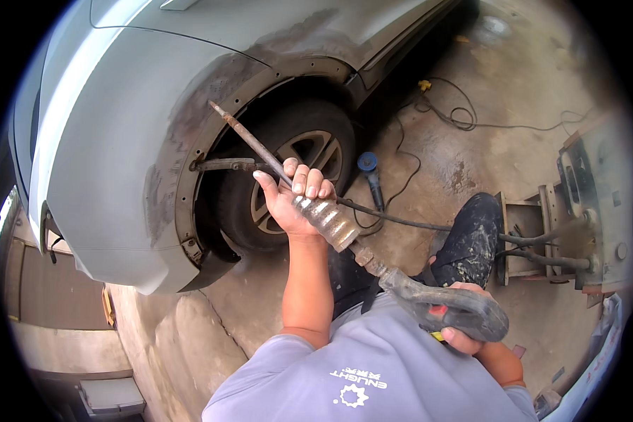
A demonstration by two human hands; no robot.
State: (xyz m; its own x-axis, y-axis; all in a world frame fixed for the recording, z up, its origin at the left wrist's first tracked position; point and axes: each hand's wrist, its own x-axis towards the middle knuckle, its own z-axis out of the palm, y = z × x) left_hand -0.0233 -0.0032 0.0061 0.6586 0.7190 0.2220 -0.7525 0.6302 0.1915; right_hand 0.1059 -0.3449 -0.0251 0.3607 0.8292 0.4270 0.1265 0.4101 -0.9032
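Holding a long slide-hammer tool [334,226] slantwise between both hands, across the front of the body and up toward the car. Pointing the rod [257,145] at a dull, scuffed patch [197,105] on the silver car body [112,141], just above the wheel arch [184,190], but not being able to tell touching from barely apart at the tip. Curling the left hand [288,212] round the upper end of the ribbed metal weight and the rod, with fingers bent over the top and thumb standing apart. Wrapping the right hand [464,342] round the black looped handle [411,295] at the lower end, closing thumb and fingers on it near a red button [437,309], and hiding much of the palm behind the grip.

Having a metal clamp [221,164] at the arch edge, just beyond the left hand, and the spoked wheel [323,149] behind it. Passing a dark cable [408,223] behind the tool toward the right. Bending one knee in spattered dark trousers [475,235] beside a metal frame [522,204] and a worn metal cabinet [605,218]. Facing, farther out on the concrete floor [471,165], a blue-headed power tool [367,162] near the tyre, plus a looping cord [464,126] with a yellow plug [424,85].
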